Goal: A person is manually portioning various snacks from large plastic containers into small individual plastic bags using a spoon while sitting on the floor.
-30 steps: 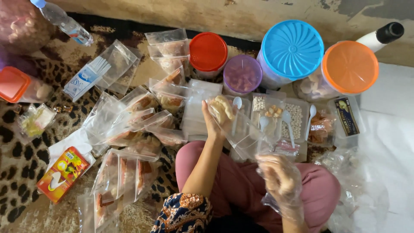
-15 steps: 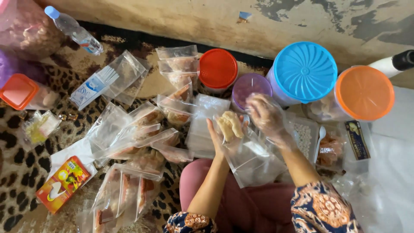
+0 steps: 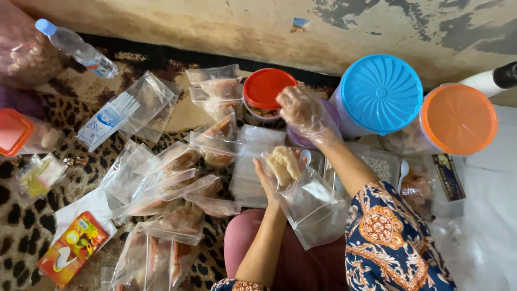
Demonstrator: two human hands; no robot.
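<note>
Low down, the left hand (image 3: 267, 180) cups a clear bag (image 3: 309, 202) open-palmed, while the gloved right hand (image 3: 300, 110) reaches, fingers loosely curled, beside the red-lidded jar (image 3: 267, 88).

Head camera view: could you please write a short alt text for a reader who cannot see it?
Seen from above, a person's left hand holds a clear plastic bag with a pale piece of food, while the gloved right hand reaches toward a red-lidded jar. Many filled clear bags lie on a leopard-print mat, near blue-lidded and orange-lidded containers.
</note>
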